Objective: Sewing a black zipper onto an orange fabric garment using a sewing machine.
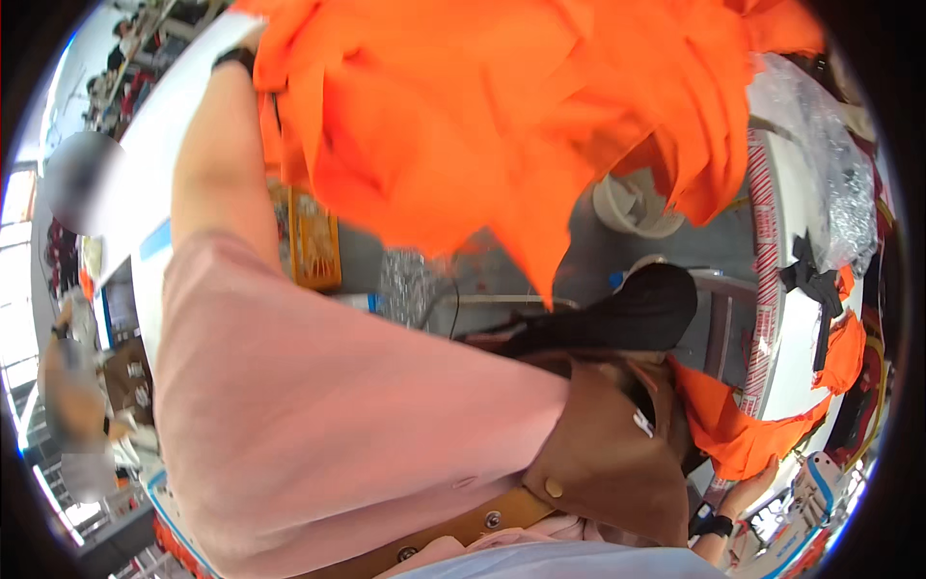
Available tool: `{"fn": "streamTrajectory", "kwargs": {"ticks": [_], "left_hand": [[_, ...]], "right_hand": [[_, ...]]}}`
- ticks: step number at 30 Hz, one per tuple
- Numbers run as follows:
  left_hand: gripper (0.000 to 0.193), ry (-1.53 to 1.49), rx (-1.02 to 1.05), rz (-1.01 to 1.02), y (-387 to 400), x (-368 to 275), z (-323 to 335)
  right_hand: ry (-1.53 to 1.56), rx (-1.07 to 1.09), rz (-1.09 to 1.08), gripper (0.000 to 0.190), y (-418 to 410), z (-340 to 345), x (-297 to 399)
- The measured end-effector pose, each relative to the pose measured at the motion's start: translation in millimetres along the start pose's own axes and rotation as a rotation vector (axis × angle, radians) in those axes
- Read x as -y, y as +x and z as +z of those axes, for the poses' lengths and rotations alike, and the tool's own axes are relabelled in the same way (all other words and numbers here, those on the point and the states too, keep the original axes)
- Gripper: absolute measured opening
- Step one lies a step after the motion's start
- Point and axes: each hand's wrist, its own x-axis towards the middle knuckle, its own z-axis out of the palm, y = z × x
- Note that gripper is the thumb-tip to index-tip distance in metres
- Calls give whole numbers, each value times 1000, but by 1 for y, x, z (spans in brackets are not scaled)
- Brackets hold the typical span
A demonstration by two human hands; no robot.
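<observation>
A large heap of bright orange fabric (448, 137) fills the upper middle, its loose folds and a pointed corner hanging over the grey floor. My left arm, in a pink sleeve with a black wristband, reaches up to the fabric's left edge. Of my left hand (255, 35) only a sliver by the wrist shows; folds cover the fingers, so its grip cannot be made out. My right hand is out of view. At lower right, a small hand (749, 488) with a black wristband, apparently another person's, touches a second orange piece (752, 438).
A white table (785, 347) edged with red-and-white tape stands right, bearing clear plastic wrap (817, 145) and black cloth (814, 279). Beneath the fabric are a yellow crate (333, 246) and a white bin (615, 210). A sewing machine (814, 492) is at lower right; people work at left.
</observation>
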Motion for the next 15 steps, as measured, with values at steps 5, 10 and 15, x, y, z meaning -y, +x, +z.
{"fn": "streamTrajectory", "kwargs": {"ticks": [5,10,15], "left_hand": [[51,3,20,-35,9,0,-11],[54,-5,52,-54,6,-5,-22],[56,-15,94,-55,-2,-1,-36]], "right_hand": [[131,-50,54,43,-2,13,-10],[52,-66,54,42,-4,16,-6],[39,-73,36,41,-7,16,-2]]}}
